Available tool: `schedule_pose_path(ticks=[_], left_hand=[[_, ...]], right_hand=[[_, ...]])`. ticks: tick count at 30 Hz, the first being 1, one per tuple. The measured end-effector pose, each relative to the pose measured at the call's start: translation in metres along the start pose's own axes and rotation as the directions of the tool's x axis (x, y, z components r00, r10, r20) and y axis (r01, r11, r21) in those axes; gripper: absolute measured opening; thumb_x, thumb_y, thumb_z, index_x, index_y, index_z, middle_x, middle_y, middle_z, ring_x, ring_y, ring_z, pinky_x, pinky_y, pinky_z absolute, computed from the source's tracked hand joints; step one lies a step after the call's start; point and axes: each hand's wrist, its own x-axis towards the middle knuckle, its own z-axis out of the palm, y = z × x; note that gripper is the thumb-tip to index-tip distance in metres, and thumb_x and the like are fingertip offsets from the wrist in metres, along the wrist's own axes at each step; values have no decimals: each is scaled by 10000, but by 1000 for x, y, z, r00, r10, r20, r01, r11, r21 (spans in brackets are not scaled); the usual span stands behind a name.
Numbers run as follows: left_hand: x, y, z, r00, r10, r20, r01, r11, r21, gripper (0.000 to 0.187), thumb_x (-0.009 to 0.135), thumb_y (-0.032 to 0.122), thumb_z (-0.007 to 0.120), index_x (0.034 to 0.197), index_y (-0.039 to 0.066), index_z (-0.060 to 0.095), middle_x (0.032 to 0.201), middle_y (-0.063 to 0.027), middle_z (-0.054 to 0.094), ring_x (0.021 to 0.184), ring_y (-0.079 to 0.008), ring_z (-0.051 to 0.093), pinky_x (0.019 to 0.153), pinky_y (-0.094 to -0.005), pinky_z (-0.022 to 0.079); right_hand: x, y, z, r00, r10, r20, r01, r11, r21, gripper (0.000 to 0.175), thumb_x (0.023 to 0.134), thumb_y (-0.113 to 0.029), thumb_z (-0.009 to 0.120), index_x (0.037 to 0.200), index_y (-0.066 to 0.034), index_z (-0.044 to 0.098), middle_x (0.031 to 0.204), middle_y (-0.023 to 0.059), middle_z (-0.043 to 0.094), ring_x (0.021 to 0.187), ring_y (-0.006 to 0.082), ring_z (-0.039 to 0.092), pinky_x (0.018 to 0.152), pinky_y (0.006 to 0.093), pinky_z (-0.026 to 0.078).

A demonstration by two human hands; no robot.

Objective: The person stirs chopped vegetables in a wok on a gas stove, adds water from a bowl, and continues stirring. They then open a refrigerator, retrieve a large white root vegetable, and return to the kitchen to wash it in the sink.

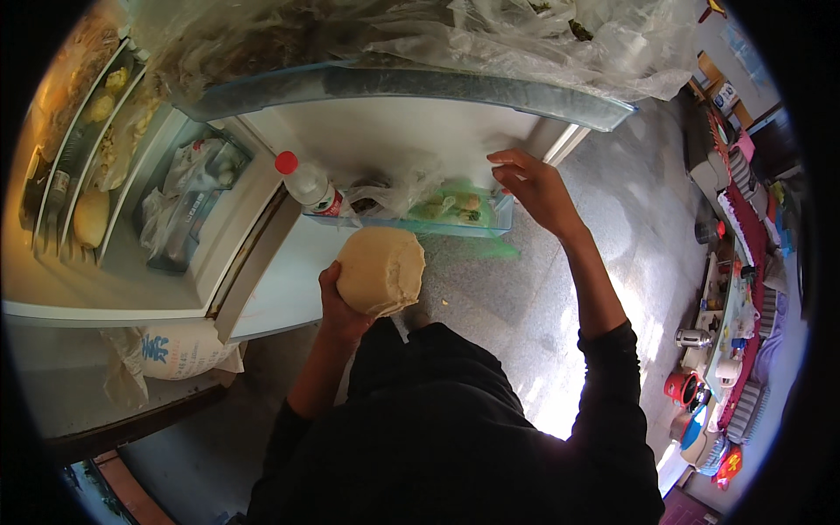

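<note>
In my left hand point(344, 308) I hold a large pale, rounded piece of food point(377, 270), perhaps a steamed bun or bread, with one rough, torn-looking side. My right hand point(528, 187) is raised near the free edge of an open refrigerator door, fingers apart and slightly bent, holding nothing. Between the hands is the lower door shelf point(502, 222), which carries a plastic bottle point(308, 186) with a red cap, crumpled clear plastic bags point(400, 197) and a green plastic bag point(453, 210) with food inside. An upper door shelf point(394, 85) is full of clear bags.
The refrigerator's interior shelves point(125, 164) and a lower drawer point(190, 223) with bagged goods are at left. Below them lies a white sack point(187, 351) bearing writing. Grey floor point(499, 315) spreads to the right, towards a cluttered low table point(722, 341) and a sofa point(705, 157).
</note>
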Motion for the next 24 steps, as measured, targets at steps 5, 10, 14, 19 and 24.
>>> schedule_pose_path(ticks=[5, 10, 14, 19, 24], left_hand=[[3, 5, -8, 999, -44, 5, 44, 998, -39, 887, 859, 683, 451, 1473, 47, 375, 1405, -235, 485, 1064, -386, 645, 772, -489, 595], [11, 15, -6, 995, -74, 67, 79, 994, -69, 949, 829, 713, 479, 1494, 51, 341, 1462, -253, 419, 1044, -367, 656, 711, -445, 617], [3, 29, -9, 989, -78, 126, 83, 996, -37, 971, 811, 725, 500, 1495, 53, 343, 1483, -271, 392, 1083, -372, 643, 754, -456, 609], [7, 30, -29, 969, -111, 222, 96, 992, 77, 986, 793, 724, 521, 1497, 54, 354, 1522, -290, 337, 1225, -379, 563, 912, -486, 548], [3, 35, 6, 832, -233, 503, 138, 966, 219, 1048, 763, 723, 553, 1507, 18, 335, 1570, -293, 251, 1337, -358, 471, 1062, -479, 437]], right_hand=[[-31, -18, 5, 991, -46, 129, 81, 956, -283, 470, 875, -254, 763, 1274, -74, 592, 1205, 119, 668, 1108, 252, 656, 892, 376, 543], [-43, 5, 33, 986, 3, 169, 66, 913, -403, 250, 901, -159, 712, 1132, -72, 673, 1082, 101, 668, 948, 255, 653, 813, 371, 528], [-48, -10, 30, 994, -88, -71, 65, 960, -272, 186, 927, -157, 677, 1070, -41, 700, 1040, 107, 669, 891, 262, 662, 744, 360, 532], [-58, -38, 27, 969, -115, -217, 64, 972, -228, 148, 938, -59, 643, 1072, -26, 695, 1008, 112, 655, 892, 246, 649, 739, 351, 528], [-83, -45, 48, 965, -209, -157, 167, 956, -242, 251, 849, 57, 679, 1076, -48, 703, 973, 105, 645, 880, 256, 636, 753, 355, 529]])
